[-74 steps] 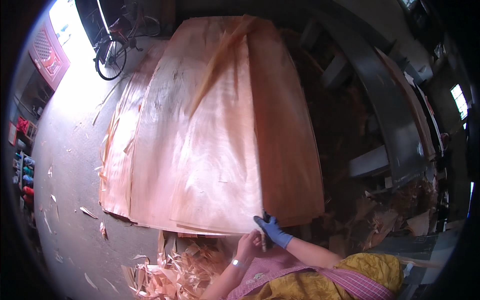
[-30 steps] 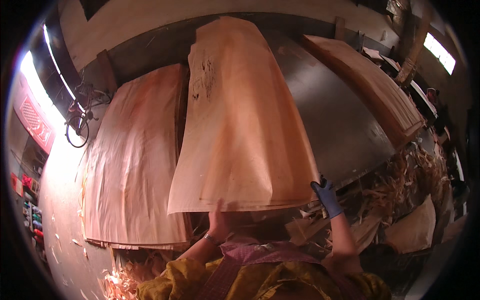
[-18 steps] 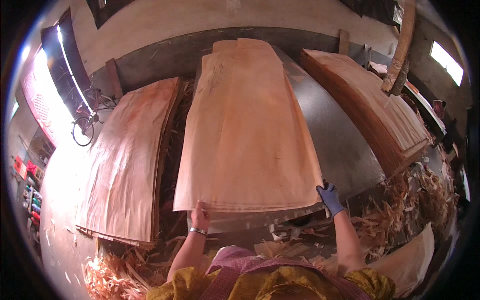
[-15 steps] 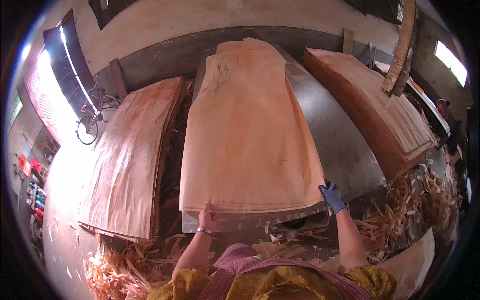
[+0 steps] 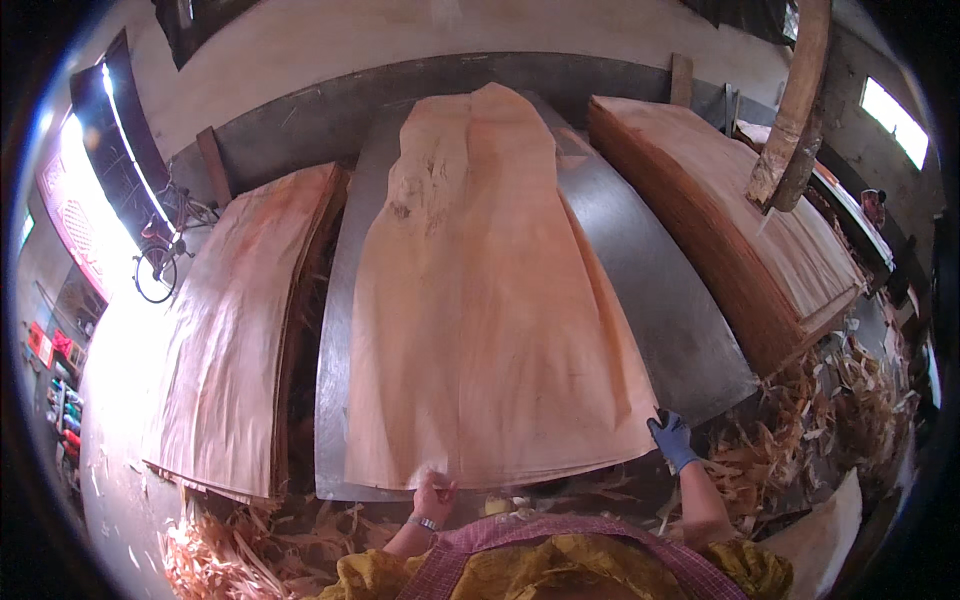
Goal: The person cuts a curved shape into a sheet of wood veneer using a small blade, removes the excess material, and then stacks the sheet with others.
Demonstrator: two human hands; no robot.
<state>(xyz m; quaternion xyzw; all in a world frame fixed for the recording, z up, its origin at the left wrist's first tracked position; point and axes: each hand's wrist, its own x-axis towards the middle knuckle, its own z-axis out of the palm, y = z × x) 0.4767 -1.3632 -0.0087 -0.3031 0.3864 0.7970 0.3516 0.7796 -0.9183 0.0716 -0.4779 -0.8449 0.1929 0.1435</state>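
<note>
Thin tan wood veneer sheets [image 5: 480, 330] lie lengthwise over a grey metal tabletop [image 5: 680, 310], with a dark mottled knot patch near the far left edge. My bare left hand [image 5: 434, 496], with a metal band at the wrist, pinches the near edge of the sheets left of their middle. At the near right corner, my right hand [image 5: 673, 440] in a blue glove is closed on the veneer edge. The right long side of the sheets is slightly raised and folded. Fingers under the edge are partly hidden.
A veneer stack [image 5: 240, 330] stands at the left, and a thicker stack [image 5: 720, 220] at the right. Wood shavings [image 5: 225, 545] litter the floor on both sides. A wooden post [image 5: 795, 110] rises at the right; a bicycle [image 5: 160, 260] stands at the far left.
The veneer sheets have slid toward me with both hands on their near edge. More of the metal tabletop shows along their left side. The view has shifted a little.
</note>
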